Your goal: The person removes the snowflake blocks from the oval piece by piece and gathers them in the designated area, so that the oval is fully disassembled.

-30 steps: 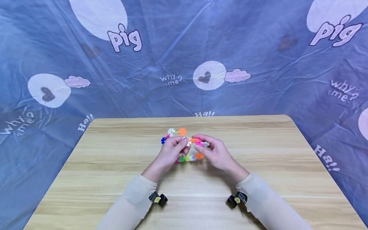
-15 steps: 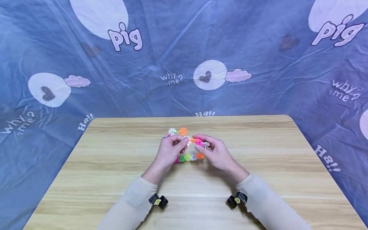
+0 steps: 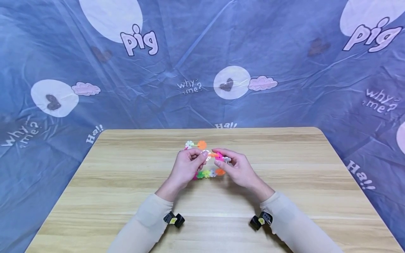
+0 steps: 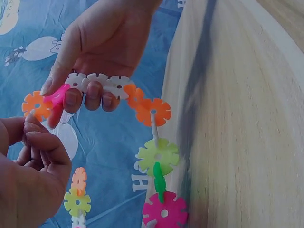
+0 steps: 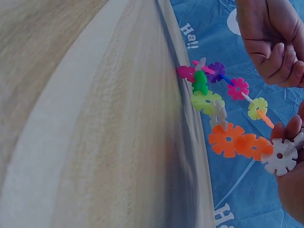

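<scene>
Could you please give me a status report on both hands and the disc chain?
Left hand pinches white notched disc, beside orange notched disc. Right hand grips chain of coloured notched discs. Nothing seen blocking either hand.

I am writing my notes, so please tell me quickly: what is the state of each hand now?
Left hand: closed, pinching a white disc.
Right hand: closed, holding the chain.

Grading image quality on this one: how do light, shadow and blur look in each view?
Head: bright, with soft shadows and a pale sheen on the table; left wrist: dimmer, a dark shadowy band along the table; right wrist: dim, table blurry, linked discs crisper.
</scene>
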A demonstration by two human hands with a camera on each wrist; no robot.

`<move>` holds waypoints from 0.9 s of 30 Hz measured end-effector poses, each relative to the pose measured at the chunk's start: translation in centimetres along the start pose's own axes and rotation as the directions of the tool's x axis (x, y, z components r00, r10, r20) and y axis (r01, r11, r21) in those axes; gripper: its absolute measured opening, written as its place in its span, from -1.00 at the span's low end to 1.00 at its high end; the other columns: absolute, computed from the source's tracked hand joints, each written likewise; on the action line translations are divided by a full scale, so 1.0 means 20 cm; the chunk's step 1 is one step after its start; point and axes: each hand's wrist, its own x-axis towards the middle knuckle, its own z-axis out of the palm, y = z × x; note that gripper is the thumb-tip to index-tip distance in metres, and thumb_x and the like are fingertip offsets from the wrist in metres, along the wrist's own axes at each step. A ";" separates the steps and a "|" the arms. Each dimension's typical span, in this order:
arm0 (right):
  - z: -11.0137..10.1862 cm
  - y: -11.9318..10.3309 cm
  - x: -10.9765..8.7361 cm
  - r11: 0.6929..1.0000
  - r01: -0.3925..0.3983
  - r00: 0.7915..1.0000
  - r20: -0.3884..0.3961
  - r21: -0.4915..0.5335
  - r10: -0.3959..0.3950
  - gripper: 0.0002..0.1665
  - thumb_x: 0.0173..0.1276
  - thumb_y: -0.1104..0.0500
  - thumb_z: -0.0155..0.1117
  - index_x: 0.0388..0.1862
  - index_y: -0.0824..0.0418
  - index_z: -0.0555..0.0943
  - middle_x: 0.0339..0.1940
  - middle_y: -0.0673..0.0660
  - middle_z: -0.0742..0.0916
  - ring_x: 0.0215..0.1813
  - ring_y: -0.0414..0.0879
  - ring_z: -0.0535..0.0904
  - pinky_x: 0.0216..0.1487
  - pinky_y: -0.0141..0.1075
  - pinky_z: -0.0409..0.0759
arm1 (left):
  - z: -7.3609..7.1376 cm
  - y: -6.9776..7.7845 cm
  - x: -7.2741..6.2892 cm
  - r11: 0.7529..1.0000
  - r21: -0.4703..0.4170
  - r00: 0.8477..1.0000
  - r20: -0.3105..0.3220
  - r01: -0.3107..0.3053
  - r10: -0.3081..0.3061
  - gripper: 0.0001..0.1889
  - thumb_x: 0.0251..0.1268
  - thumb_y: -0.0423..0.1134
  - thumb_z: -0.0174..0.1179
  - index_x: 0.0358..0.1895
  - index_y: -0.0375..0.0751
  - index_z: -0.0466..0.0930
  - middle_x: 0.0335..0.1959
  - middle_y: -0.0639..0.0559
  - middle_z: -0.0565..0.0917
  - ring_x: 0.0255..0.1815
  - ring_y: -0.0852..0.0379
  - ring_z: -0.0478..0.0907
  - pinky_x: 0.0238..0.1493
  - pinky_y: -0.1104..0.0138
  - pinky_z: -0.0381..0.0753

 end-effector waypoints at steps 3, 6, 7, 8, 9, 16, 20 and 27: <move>0.00 -0.01 0.00 1.000 -0.004 1.000 -0.001 0.001 0.004 -0.51 0.56 0.26 0.35 0.42 0.30 0.63 0.21 0.34 0.79 -0.47 -0.28 0.47 -0.49 -0.38 0.48 | 0.00 0.00 0.00 0.999 0.043 1.000 0.007 -0.020 0.020 -0.71 0.61 -0.30 0.25 -0.21 -0.56 0.63 -0.57 0.10 0.58 -0.60 0.23 0.39 -0.61 0.47 0.34; 0.00 -0.01 0.00 1.000 -0.009 1.000 0.004 0.005 0.009 -0.51 0.56 0.26 0.35 0.42 0.31 0.62 0.22 0.37 0.78 -0.47 -0.25 0.49 -0.50 -0.38 0.48 | 0.00 0.01 -0.01 0.997 0.074 0.999 0.014 -0.029 0.028 -0.70 0.63 -0.29 0.22 -0.18 -0.58 0.62 -0.56 0.09 0.55 -0.58 0.22 0.37 -0.59 0.47 0.33; 0.00 -0.01 0.00 1.000 -0.008 1.000 0.005 0.003 0.008 -0.51 0.56 0.26 0.34 0.42 0.31 0.62 0.21 0.37 0.79 -0.46 -0.21 0.53 -0.49 -0.38 0.49 | 0.00 0.01 -0.01 0.996 0.083 0.999 0.015 -0.031 0.030 -0.71 0.63 -0.29 0.22 -0.19 -0.56 0.62 -0.55 0.06 0.55 -0.57 0.22 0.37 -0.59 0.47 0.32; 0.00 -0.01 0.00 1.000 -0.009 1.000 0.005 0.002 0.009 -0.51 0.57 0.26 0.34 0.42 0.32 0.62 0.21 0.37 0.79 -0.45 -0.20 0.53 -0.49 -0.38 0.50 | 0.00 0.01 -0.01 0.995 0.090 0.999 0.016 -0.033 0.032 -0.71 0.64 -0.29 0.21 -0.19 -0.55 0.62 -0.55 0.06 0.55 -0.57 0.22 0.37 -0.58 0.47 0.32; 0.00 -0.01 0.00 1.000 -0.009 1.000 0.005 0.001 0.009 -0.51 0.57 0.26 0.34 0.42 0.31 0.62 0.20 0.37 0.79 -0.46 -0.20 0.53 -0.49 -0.39 0.49 | 0.00 0.01 -0.01 0.995 0.091 0.999 0.017 -0.036 0.035 -0.71 0.64 -0.29 0.21 -0.20 -0.54 0.62 -0.55 0.06 0.55 -0.56 0.23 0.37 -0.58 0.48 0.33; 0.01 0.00 0.01 1.000 -0.012 1.000 -0.001 0.000 0.012 -0.50 0.58 0.25 0.33 0.44 0.30 0.61 0.28 0.35 0.77 -0.57 -0.31 0.38 -0.57 -0.38 0.44 | 0.02 -0.02 -0.01 0.998 -0.053 0.999 -0.027 -0.029 0.027 -0.78 0.63 -0.33 0.22 -0.24 -0.43 0.64 -0.51 0.06 0.62 -0.54 0.25 0.47 -0.49 0.49 0.50; 0.01 0.00 0.01 1.000 -0.006 1.000 0.003 0.003 0.006 -0.49 0.58 0.26 0.33 0.45 0.31 0.60 0.35 0.36 0.74 -0.55 -0.27 0.44 -0.54 -0.38 0.50 | 0.04 -0.03 0.00 0.985 -0.173 0.999 -0.036 -0.016 0.010 -0.79 0.60 -0.37 0.24 -0.18 -0.54 0.65 -0.50 0.08 0.67 -0.51 0.25 0.56 -0.44 0.49 0.59; 0.02 0.01 0.01 1.000 -0.008 1.000 -0.003 -0.014 0.008 -0.50 0.57 0.25 0.34 0.43 0.30 0.62 0.34 0.34 0.75 -0.54 -0.29 0.40 -0.50 -0.37 0.50 | 0.04 -0.01 -0.01 0.970 -0.242 0.998 -0.052 0.033 -0.047 -0.83 0.58 -0.41 0.23 -0.14 -0.55 0.68 -0.52 0.10 0.69 -0.53 0.25 0.58 -0.47 0.48 0.62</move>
